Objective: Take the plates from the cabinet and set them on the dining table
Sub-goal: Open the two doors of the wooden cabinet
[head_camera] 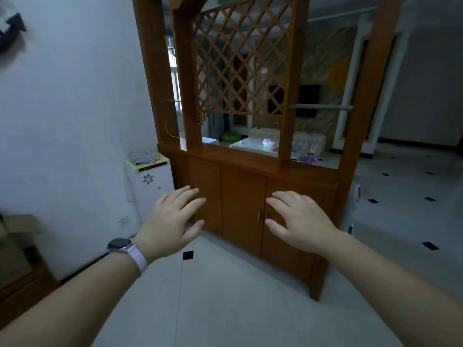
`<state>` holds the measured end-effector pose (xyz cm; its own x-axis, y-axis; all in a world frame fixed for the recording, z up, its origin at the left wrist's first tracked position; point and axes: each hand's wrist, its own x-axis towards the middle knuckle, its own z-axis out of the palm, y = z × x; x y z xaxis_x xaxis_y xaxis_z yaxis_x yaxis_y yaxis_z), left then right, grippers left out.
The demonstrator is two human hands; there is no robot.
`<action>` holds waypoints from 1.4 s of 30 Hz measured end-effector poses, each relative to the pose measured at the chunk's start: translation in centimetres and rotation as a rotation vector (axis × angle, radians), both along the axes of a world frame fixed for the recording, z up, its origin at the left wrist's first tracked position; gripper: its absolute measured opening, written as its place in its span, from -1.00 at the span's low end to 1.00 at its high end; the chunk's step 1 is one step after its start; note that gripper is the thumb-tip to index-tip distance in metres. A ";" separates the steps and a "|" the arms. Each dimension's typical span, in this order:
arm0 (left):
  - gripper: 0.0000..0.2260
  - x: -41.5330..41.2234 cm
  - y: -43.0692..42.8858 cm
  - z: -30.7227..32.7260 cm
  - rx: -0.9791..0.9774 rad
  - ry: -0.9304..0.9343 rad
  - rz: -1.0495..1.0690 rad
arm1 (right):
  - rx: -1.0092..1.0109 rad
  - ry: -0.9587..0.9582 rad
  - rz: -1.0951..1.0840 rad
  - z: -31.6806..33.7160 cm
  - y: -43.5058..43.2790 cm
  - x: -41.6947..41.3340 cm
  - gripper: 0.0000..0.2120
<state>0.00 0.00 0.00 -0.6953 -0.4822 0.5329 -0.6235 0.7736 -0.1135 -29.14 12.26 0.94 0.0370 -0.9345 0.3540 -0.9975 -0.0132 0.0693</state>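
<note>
A brown wooden cabinet [243, 204] stands ahead, with a lattice screen above and several closed doors below. Small metal handles [259, 215] sit where the middle and right doors meet. No plates are in view. My left hand [172, 221], with a watch on its wrist, is stretched out in front of the left door, fingers spread and holding nothing. My right hand [298, 219] is held out in front of the right door near the handles, also spread and empty. Neither hand clearly touches the doors.
A small white appliance [150, 186] with a striped cloth on top stands left of the cabinet against the wall. Cardboard boxes [17, 244] sit at the far left. A table [253, 146] with containers shows through the cabinet's opening. Tiled floor [225, 296] lies below my arms.
</note>
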 end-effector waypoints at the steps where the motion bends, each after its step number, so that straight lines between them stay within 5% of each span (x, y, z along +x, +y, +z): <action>1: -0.53 -0.2 -0.4 -0.3 0.000 -0.012 -0.009 | 0.011 0.006 0.007 -0.2 -0.4 0.1 -0.44; 29: -0.62 -22.5 -22.6 -8.6 0.100 -0.063 -0.011 | 0.211 0.016 0.045 -7.5 -24.4 -18.9 -0.47; 42: -0.58 -25.9 -34.1 -10.8 0.145 -0.129 0.041 | 0.266 -0.042 0.067 -9.9 -35.4 -23.4 -0.44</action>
<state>-25.94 -34.06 -10.78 -0.7317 -0.5769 0.3631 -0.6422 0.7620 -0.0836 -52.52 -23.16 -9.00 0.0924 -0.9908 0.0991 -0.9957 -0.0915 0.0134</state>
